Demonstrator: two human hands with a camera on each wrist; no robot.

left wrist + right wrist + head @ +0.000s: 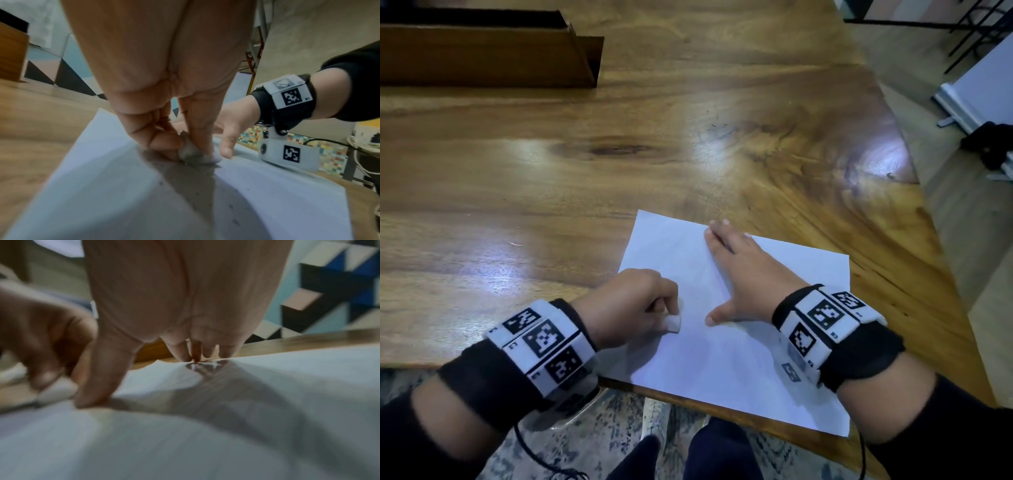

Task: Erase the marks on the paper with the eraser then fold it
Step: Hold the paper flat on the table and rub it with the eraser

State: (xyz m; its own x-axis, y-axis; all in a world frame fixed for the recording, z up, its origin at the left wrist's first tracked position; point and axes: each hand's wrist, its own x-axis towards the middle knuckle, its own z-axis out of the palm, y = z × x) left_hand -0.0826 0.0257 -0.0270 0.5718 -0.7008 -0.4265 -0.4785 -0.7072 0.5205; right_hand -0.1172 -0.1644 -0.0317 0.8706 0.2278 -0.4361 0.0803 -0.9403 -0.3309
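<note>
Two hands work on our white paper, a smooth rectangular sheet at the near edge of the glossy wooden tabletop. Our left hand pinches a small, soft white eraser against the sheet. Our right hand lies flat, fingers straight, pressing the paper down.

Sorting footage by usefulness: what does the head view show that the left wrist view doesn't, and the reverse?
Head only: the whole paper on the table, with the wooden box behind. Left wrist only: dark specks on the sheet and the fingers pinching the eraser close up. Both: left hand holding the eraser, right hand flat on the paper.
</note>
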